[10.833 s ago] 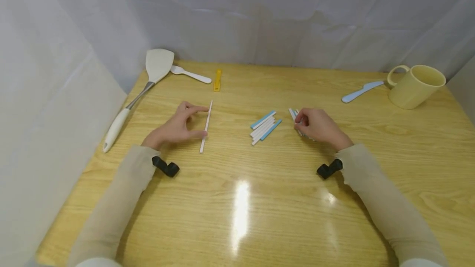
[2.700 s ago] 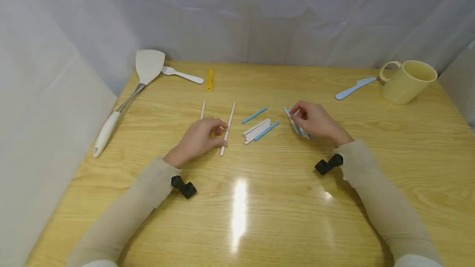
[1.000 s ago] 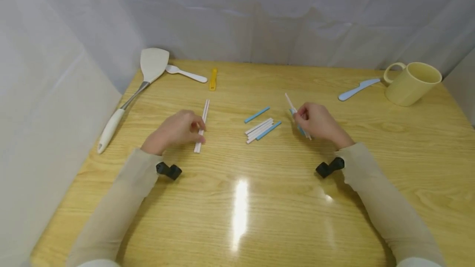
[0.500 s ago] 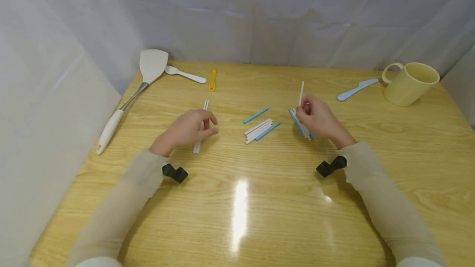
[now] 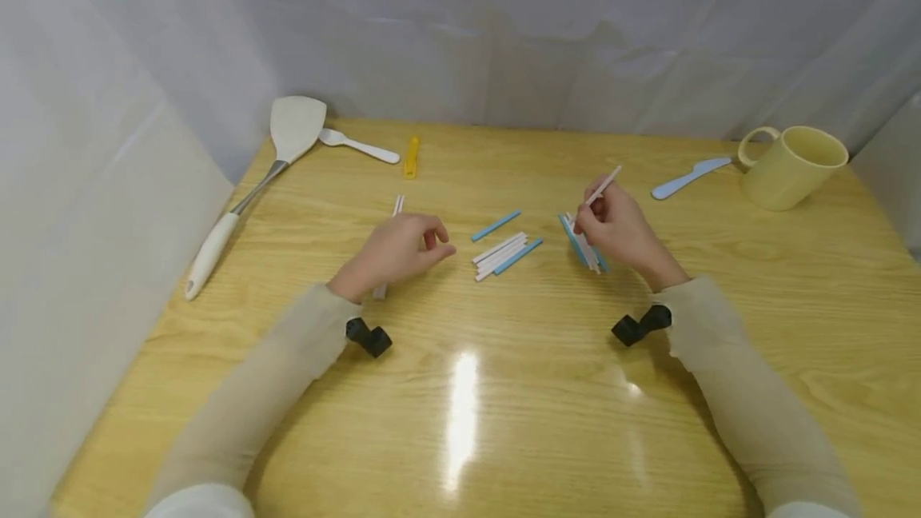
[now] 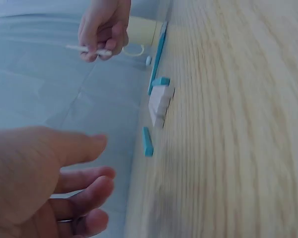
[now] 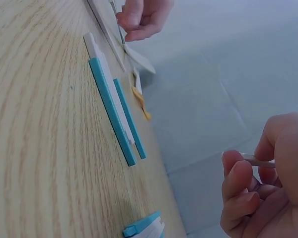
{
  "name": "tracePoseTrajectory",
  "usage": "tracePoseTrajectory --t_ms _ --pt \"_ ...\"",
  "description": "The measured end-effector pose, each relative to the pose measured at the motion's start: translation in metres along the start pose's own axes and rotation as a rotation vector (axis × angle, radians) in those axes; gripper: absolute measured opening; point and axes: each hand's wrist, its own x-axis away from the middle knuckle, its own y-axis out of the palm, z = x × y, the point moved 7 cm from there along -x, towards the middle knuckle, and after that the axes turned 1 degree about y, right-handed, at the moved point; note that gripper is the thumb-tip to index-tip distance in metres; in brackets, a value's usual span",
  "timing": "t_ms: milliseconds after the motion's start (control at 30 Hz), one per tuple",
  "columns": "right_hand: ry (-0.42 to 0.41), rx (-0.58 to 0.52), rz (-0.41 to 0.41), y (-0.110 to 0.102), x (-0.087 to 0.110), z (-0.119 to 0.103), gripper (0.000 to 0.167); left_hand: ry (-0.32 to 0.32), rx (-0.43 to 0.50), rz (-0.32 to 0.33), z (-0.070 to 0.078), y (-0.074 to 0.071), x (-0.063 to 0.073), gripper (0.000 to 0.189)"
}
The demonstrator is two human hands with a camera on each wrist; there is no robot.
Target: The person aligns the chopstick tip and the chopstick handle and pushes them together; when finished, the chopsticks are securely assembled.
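My right hand (image 5: 617, 229) pinches a thin white stick (image 5: 604, 184), raised and tilted above the table. Below it lies a small bundle of white and blue sticks (image 5: 581, 246), partly covered by that hand. My left hand (image 5: 403, 250) hovers with nothing in it, thumb and fingers apart, also in the left wrist view. Under it lie two white sticks (image 5: 380, 292) side by side, their middles hidden. Between the hands sit several white sticks (image 5: 500, 256), with one blue stick (image 5: 518, 257) against them and another blue stick (image 5: 496, 225) just behind.
At the back left are a white spatula (image 5: 298, 128), a white fork-like utensil (image 5: 363, 149) and a yellow clip (image 5: 411, 158). A pale blue knife (image 5: 691, 178) and a yellow mug (image 5: 791, 174) stand at the back right. A pale curtain (image 5: 532, 30) closes off the rear.
My right hand has lifted a white stick from the right bundle and turned it to slant rightward. My left hand has left the paired white sticks and moved right toward the middle group.
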Motion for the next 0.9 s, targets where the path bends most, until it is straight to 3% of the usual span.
tracePoseTrajectory --t_ms 200,500,633,900 --pt "0.007 -0.01 -0.015 0.005 -0.002 0.0 0.006 -0.074 0.067 0.029 0.005 0.014 -0.007 0.024" --pt "0.012 0.016 -0.048 0.008 -0.002 0.001 0.007 -0.065 0.053 -0.033 0.015 0.037 -0.02 0.025" --pt "0.003 0.009 -0.054 0.008 0.0 0.0 0.008 -0.072 0.061 -0.052 0.019 0.044 -0.022 0.025" --pt "-0.009 -0.004 -0.078 0.01 0.001 0.003 0.008 -0.152 0.079 -0.04 0.02 0.048 -0.022 0.023"
